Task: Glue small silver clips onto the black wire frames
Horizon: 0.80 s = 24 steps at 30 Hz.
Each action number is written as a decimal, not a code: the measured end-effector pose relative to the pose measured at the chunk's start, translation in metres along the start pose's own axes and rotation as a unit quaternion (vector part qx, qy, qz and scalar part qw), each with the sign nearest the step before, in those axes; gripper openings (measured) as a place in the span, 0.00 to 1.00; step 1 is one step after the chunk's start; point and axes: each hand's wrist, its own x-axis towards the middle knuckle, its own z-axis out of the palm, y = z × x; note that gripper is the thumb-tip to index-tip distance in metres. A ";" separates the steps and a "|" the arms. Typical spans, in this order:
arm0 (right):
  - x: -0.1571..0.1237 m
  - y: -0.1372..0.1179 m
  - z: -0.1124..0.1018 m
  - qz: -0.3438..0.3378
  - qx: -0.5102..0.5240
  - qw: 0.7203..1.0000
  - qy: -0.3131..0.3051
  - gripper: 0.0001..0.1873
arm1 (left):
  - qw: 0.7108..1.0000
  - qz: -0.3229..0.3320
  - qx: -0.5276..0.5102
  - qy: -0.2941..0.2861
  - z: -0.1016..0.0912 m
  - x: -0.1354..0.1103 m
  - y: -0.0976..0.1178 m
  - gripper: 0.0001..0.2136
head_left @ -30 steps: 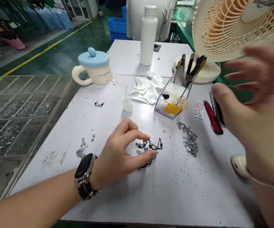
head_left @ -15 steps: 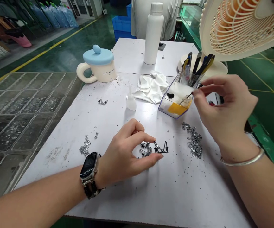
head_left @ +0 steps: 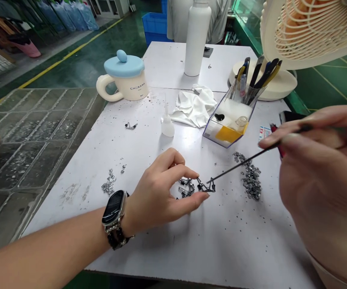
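Between thumb and forefinger, my left hand (head_left: 158, 190) pinches a small black metal bracket (head_left: 205, 188) just above the table. My right hand (head_left: 317, 160), close to the camera and slightly blurred, grips a thin dark rod (head_left: 245, 161). The rod slants down to the left and its tip meets or nearly meets the bracket; I cannot tell if they touch. Several similar metal parts (head_left: 185, 191) lie behind my left fingers, partly hidden. A heap of tiny silvery pieces (head_left: 251, 180) lies below the rod, and a smaller cluster (head_left: 108, 184) is left of my left hand.
A clear organizer (head_left: 226, 124) with pens and cutters stands beyond my hands, near a small squeeze bottle (head_left: 167, 126) and a white cloth (head_left: 195, 107). Farther back are a lidded mug (head_left: 131, 84), a tall white bottle (head_left: 196, 44), a fan (head_left: 308, 32) and a person (head_left: 177, 24).
My right hand has come from the organizer toward the camera, bringing the thin rod down to the bracket. My left hand keeps its pinch. The view has shifted slightly.
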 end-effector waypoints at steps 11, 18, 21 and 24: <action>-0.013 -0.009 0.016 0.007 0.060 0.998 -0.010 0.12 | 1.000 -0.007 0.007 -0.009 0.000 -0.002 0.000 0.12; -0.011 -0.009 0.017 0.003 0.064 0.998 -0.004 0.12 | 1.000 -0.007 0.007 -0.013 0.001 -0.001 0.000 0.11; 0.001 0.001 0.013 -0.056 0.073 0.993 0.073 0.10 | 1.000 -0.005 -0.001 -0.010 0.001 -0.002 -0.001 0.10; 0.021 0.016 0.008 -0.160 0.070 0.972 0.160 0.10 | 1.000 -0.012 -0.010 -0.011 0.002 -0.003 -0.001 0.10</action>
